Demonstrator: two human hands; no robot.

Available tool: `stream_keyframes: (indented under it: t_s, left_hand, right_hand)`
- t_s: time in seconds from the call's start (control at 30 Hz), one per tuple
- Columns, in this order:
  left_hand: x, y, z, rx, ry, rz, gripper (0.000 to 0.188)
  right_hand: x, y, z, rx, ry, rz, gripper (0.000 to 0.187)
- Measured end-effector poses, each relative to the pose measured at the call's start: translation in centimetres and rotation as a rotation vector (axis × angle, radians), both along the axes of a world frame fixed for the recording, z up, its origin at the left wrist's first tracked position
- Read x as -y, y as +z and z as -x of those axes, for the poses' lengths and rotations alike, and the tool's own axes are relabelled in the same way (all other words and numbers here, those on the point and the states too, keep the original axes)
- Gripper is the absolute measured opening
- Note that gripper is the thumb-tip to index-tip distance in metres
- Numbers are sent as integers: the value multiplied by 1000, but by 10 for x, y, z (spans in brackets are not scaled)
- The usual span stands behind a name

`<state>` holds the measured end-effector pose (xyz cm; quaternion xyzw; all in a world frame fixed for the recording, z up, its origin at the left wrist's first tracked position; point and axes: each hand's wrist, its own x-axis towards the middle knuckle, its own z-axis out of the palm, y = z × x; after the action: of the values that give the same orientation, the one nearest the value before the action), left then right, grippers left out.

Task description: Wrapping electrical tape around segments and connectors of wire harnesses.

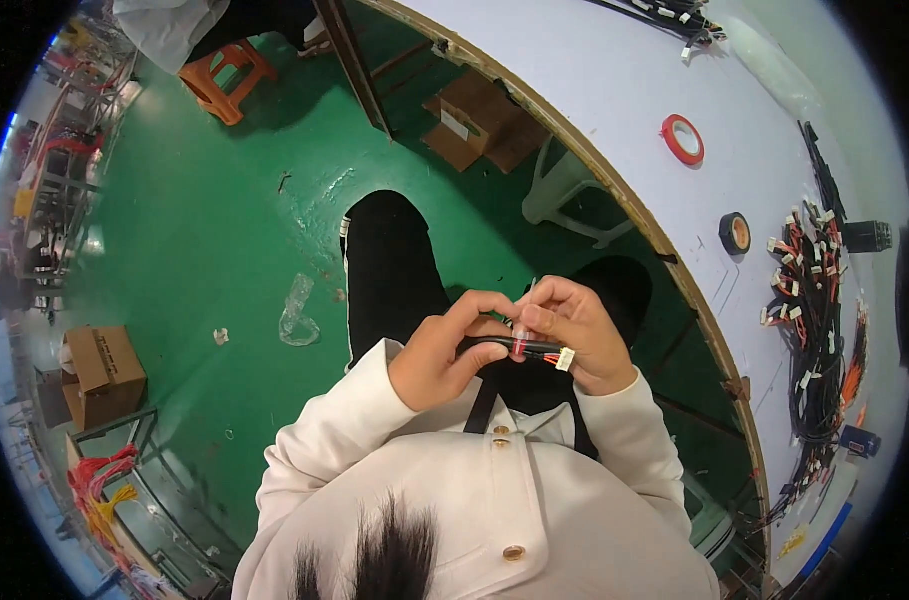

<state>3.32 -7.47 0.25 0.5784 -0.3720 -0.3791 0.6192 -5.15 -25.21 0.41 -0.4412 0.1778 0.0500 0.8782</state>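
Note:
Above my lap, my left hand point(443, 352) is closed round a black-sleeved wire harness point(488, 343), its thumb lying along the sleeve. From the right end of the sleeve come short red and dark wires that run into a white connector point(566, 359). A narrow red band point(520, 347) circles the harness near that end. My right hand point(582, 335) pinches a small red-and-clear strip point(522, 328) at the band, with the connector just under its palm. The fingertips of both hands nearly meet above the harness and partly hide the strip.
A white table point(615, 90) curves along my right, bearing a red tape roll point(684, 140), a black tape roll point(735, 234) and a pile of wire harnesses point(810, 300). An orange stool point(225, 80), cardboard boxes point(105, 372) and a plastic bag point(297, 312) are on the green floor.

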Motion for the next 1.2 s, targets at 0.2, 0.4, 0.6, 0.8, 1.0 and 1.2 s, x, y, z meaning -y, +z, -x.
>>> stream_keyframes:
  t_s: [0.2, 0.4, 0.6, 0.8, 1.0, 1.2]
  left_hand:
    - [3, 0, 2, -99, 15, 56, 19]
    - [1, -7, 9, -303, -13, 125, 17]
    - [6, -8, 20, -462, 65, 157, 18]
    - [7, -11, 17, -185, 143, -29, 24]
    - [6, -19, 27, -249, 214, 47, 20]
    - [11, -22, 27, -277, 250, 55, 21]
  right_hand:
    - [-5, -4, 1, -28, -63, -169, 13]
    - [-18, -8, 5, 50, -181, -104, 10]
    - [-17, -16, 1, 77, -229, -23, 10]
    - [-16, -22, -6, 111, -169, -64, 13]
    - [-27, -24, -5, 145, -209, 10, 14]
    - [-25, -30, -8, 161, -231, 107, 10]
